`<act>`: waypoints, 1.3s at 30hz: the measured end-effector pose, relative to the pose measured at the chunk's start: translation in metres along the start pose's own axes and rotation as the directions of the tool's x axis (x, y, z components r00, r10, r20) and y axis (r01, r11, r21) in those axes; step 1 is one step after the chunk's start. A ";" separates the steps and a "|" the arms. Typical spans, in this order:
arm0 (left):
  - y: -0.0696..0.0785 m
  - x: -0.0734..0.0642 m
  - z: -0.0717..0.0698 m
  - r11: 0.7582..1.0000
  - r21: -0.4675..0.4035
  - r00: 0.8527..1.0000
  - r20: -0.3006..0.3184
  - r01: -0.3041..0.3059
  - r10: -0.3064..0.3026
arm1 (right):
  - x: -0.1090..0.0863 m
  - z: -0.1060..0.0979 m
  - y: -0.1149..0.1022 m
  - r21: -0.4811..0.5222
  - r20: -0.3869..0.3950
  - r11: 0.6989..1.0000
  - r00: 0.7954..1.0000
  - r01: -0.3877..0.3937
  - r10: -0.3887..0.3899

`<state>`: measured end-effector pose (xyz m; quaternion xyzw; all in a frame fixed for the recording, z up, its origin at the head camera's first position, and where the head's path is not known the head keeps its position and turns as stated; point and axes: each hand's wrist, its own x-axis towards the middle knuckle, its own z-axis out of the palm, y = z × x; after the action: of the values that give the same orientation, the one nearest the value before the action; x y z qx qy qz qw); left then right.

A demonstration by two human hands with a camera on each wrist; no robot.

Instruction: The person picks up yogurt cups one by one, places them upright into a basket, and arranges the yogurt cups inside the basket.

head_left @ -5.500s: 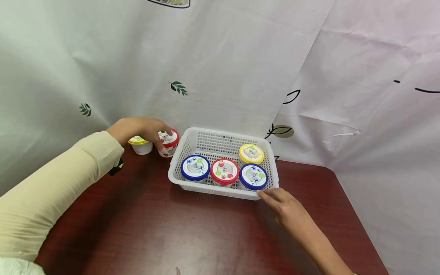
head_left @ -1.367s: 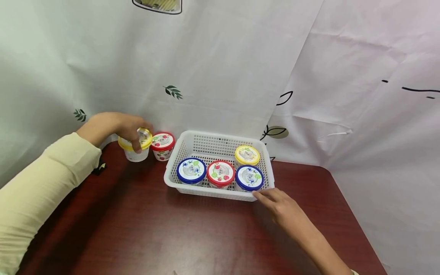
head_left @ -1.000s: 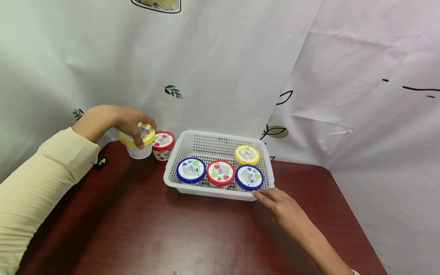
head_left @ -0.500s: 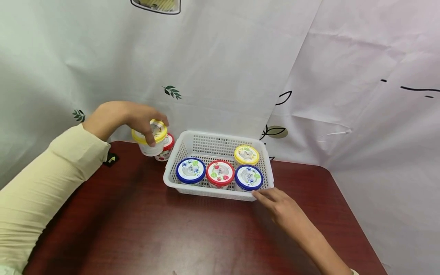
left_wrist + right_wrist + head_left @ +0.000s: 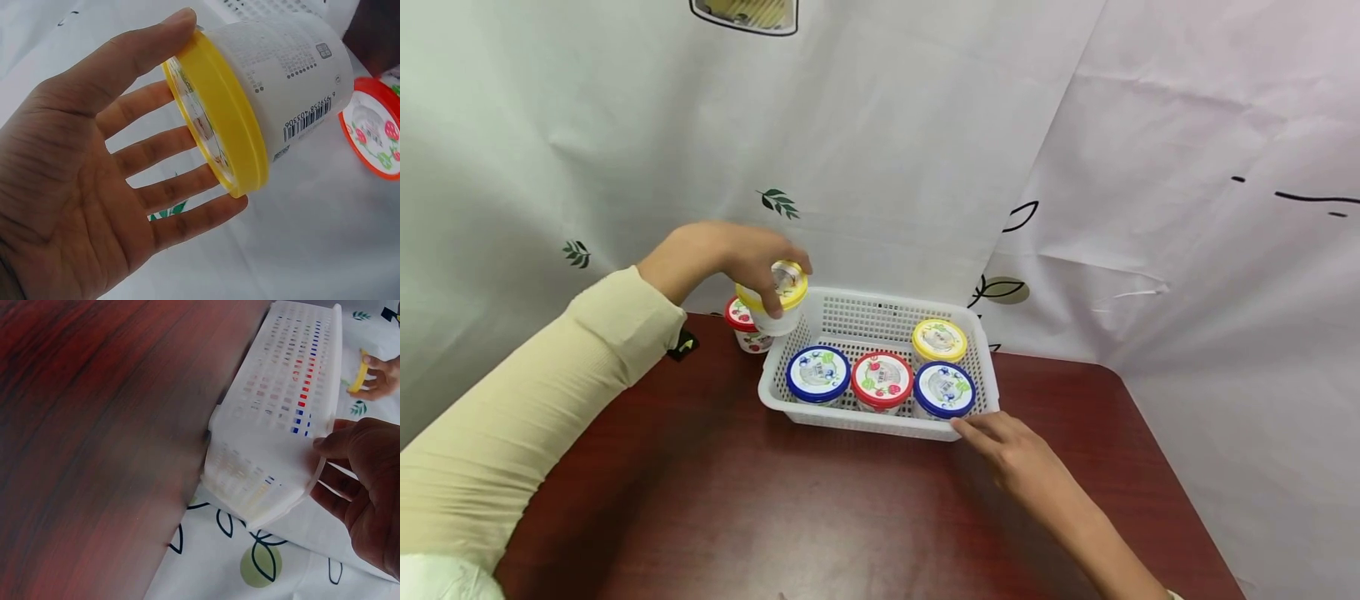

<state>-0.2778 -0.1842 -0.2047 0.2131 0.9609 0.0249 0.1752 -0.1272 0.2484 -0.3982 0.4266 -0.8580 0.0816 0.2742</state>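
Observation:
In the head view my left hand (image 5: 745, 254) holds a white tub with a yellow lid (image 5: 780, 322) above the left rim of a white plastic basket (image 5: 865, 423). The left wrist view shows the thumb and fingertips around the rim of the tub's lid (image 5: 240, 119). A red-lidded tub (image 5: 752, 342) stands on the table just left of the basket, partly covered by the held one. My right hand (image 5: 1026, 458) pinches the basket's rim at its front right corner. In the right wrist view its thumb lies outside the rim and its fingers reach behind it.
Inside the basket, a blue-lidded tub (image 5: 818, 372), a red-lidded tub (image 5: 882, 379) and another blue-lidded tub (image 5: 945, 389) line the front. A yellow-lidded tub (image 5: 940, 339) sits at the back right. White printed cloth (image 5: 880, 167) hangs behind the dark red table (image 5: 850, 508).
My left hand has gone from the red-lidded tub to the yellow-lidded one, lifted it and carried it right, past the red-lidded tub to the basket's left rim. The right hand stays put.

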 end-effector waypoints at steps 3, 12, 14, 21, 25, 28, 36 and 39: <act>0.005 0.005 0.001 1.000 0.005 1.000 -0.002 -0.008 0.008 | 0.000 0.002 0.000 0.000 -0.004 1.000 1.000 0.003 -0.003; 0.020 0.018 0.006 1.000 0.008 1.000 0.023 -0.020 0.020 | -0.001 0.002 0.002 -0.002 0.020 1.000 1.000 -0.012 0.012; 0.022 0.021 0.007 0.999 0.012 0.999 0.022 -0.032 0.032 | 0.000 0.001 0.003 -0.004 0.018 1.000 1.000 -0.010 0.010; 0.030 0.030 0.009 0.998 0.030 0.998 0.020 -0.063 0.063 | 0.001 0.000 0.004 -0.016 0.006 1.000 1.000 -0.008 0.008; 0.032 0.036 0.014 0.997 0.024 0.997 0.018 -0.078 0.077 | -0.001 0.000 0.004 -0.016 0.018 1.000 1.000 -0.016 0.017; 0.032 0.042 0.017 0.996 0.020 0.996 0.015 -0.086 0.085 | -0.001 0.000 0.005 -0.010 0.024 1.000 0.999 -0.021 0.021; 0.034 0.054 0.020 0.997 -0.014 0.997 0.020 -0.076 0.076 | 0.000 0.001 0.003 -0.008 0.001 1.000 1.000 0.000 0.000; 0.034 0.057 0.018 0.997 -0.013 0.997 0.020 -0.078 0.079 | 0.000 0.001 0.002 -0.006 0.005 1.000 1.000 -0.005 0.005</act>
<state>-0.3059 -0.1305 -0.2360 0.2498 0.9497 0.0354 0.1853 -0.1294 0.2495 -0.3991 0.4238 -0.8600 0.0785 0.2732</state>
